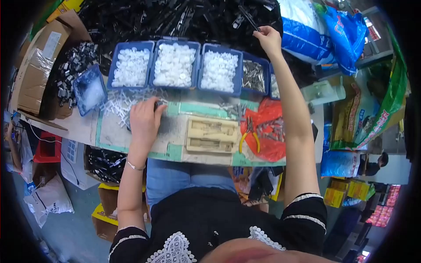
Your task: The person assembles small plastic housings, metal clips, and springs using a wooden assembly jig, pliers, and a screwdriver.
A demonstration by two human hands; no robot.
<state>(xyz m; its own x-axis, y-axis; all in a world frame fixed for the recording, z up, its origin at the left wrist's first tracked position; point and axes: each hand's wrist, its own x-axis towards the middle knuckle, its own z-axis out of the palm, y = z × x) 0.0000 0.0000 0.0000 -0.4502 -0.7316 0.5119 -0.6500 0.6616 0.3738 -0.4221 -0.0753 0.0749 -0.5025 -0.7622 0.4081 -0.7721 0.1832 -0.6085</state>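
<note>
My right hand [269,40] reaches out to the far right of the table. Its fingertips pinch one end of a long, thin black plastic part [248,18], held over a big heap of similar black parts [144,19]. Close to the table's near left side is my left hand [145,117], fingers curled round a small dark piece [155,105] whose kind I cannot make out. Beside that hand lies a scatter of thin white plastic pieces [118,107]. A cream-coloured fixture block [212,149] with shaped recesses sits in front of me, with yellow-handled pliers [250,136] to its right.
Blue bins of white parts [152,65] stand in a row, beside a bin of metal pieces [254,75]. A tilted blue bin [90,90] leans by a cardboard box [37,72] of dark clips. Grey parts lie on a red bag [272,147]. Blue-white sacks [307,33] stand far right.
</note>
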